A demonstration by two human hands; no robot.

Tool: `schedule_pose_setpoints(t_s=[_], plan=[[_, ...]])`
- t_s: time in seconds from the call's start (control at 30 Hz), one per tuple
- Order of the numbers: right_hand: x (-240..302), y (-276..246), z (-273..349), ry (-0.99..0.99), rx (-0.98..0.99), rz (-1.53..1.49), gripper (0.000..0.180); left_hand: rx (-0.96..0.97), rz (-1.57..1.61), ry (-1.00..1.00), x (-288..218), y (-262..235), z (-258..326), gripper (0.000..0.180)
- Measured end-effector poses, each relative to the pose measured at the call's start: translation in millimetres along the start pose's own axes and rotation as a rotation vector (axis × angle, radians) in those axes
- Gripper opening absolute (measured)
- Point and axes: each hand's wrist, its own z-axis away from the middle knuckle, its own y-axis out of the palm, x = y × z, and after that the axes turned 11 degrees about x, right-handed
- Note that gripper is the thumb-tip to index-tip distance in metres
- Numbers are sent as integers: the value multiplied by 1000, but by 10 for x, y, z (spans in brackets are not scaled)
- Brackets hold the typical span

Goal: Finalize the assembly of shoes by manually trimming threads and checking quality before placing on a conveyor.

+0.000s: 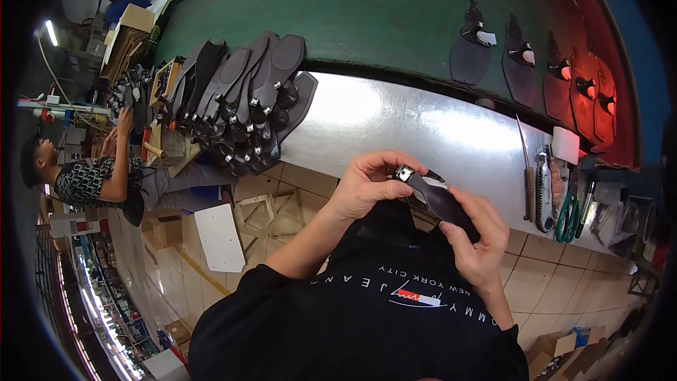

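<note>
Nearest my camera is the wearer's black T-shirt (303,331), and just beyond it I have both hands on one dark sandal (443,204), held up in front of the metal surface (381,130), by its near edge. The left hand (363,187) pinches the end with the shiny square ornament (404,173), fingers curled around it. The right hand (479,240) grasps the opposite end, thumb on the near side and fingers over the far side; they hide part of the sole from me.

To my right, tools crowd that end of the surface: a wooden-handled awl (530,194), a grey utility knife (544,197) and green-handled scissors (567,220), with a white block (565,145) just beyond. To my left, a heap of dark sandals (247,95) takes up the other end, soles and ornamented straps overlapping, so I cannot count them.

Lower down on the floor I see a white board (219,238) leaning near wooden frames (257,213). Across the surface runs a green belt (338,14) with five sandals (471,56) in a row, the rightmost ones in red light. Far left, a co-worker (92,176) stands with hands raised beside more stacked goods.
</note>
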Motion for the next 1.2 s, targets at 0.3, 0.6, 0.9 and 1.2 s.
schedule_pose_setpoints(t_s=[0.3, 0.6, 0.9, 1.2], plan=[[3, 5, -14, 0, 8, -20, 46, 8, 2, 5, 12, -14, -7, 30], [50, -61, -58, -43, 32, 86, 46, 96, -255, 103, -16, -35, -23, 36], [59, -108, -68, -89, 15, 151, 44, 223, -325, 139, 5, -45, -25, 41], [20, -138, -20, -105, 22, 229, 44, 241, -335, 74, -22, -115, -42, 37]])
